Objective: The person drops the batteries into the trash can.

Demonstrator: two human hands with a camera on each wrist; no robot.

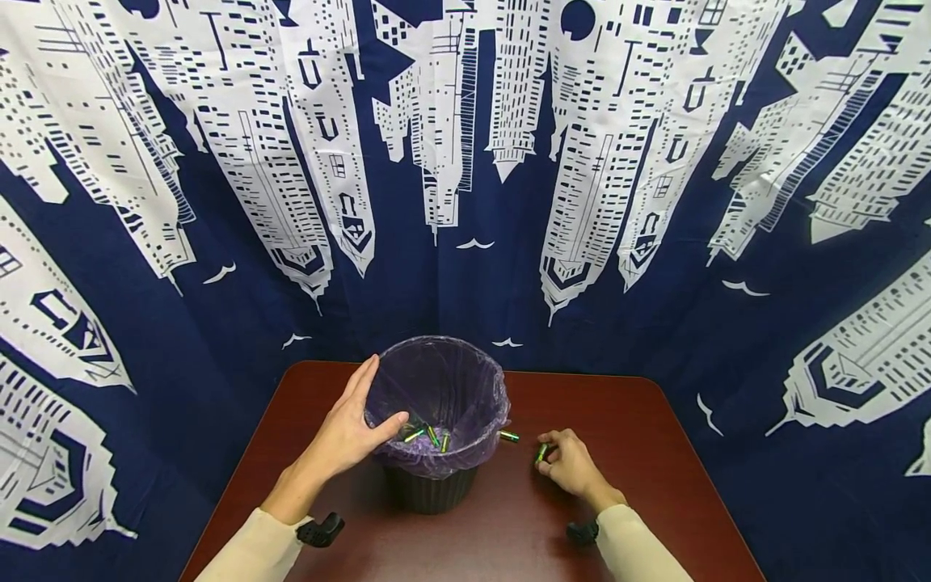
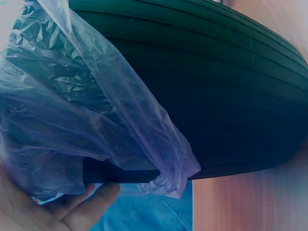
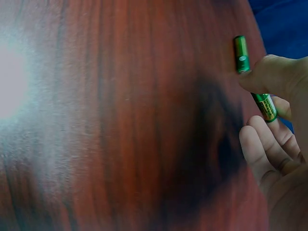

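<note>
A dark ribbed trash bin [image 1: 429, 491] stands on the table, lined with a translucent purple bag [image 1: 483, 428] folded over its rim. Several green-and-gold batteries [image 1: 432, 436] lie inside. My left hand [image 1: 345, 432] rests against the bin's left rim, its fingers straight along the outside and the thumb reaching over the edge. In the left wrist view its fingertips touch near the bag's overhang [image 2: 139, 110]. To the right of the bin, my right hand [image 1: 575, 465] pinches a battery [image 3: 264, 107] between thumb and fingers, low over the tabletop. Another battery [image 1: 509, 436] lies between that hand and the bin.
The reddish-brown wooden table [image 1: 582, 396] has rounded far corners. Behind and around it hangs a dark blue curtain [image 1: 436, 299] printed with upside-down white buildings. Black wrist devices [image 1: 320, 530] are worn at both cuffs.
</note>
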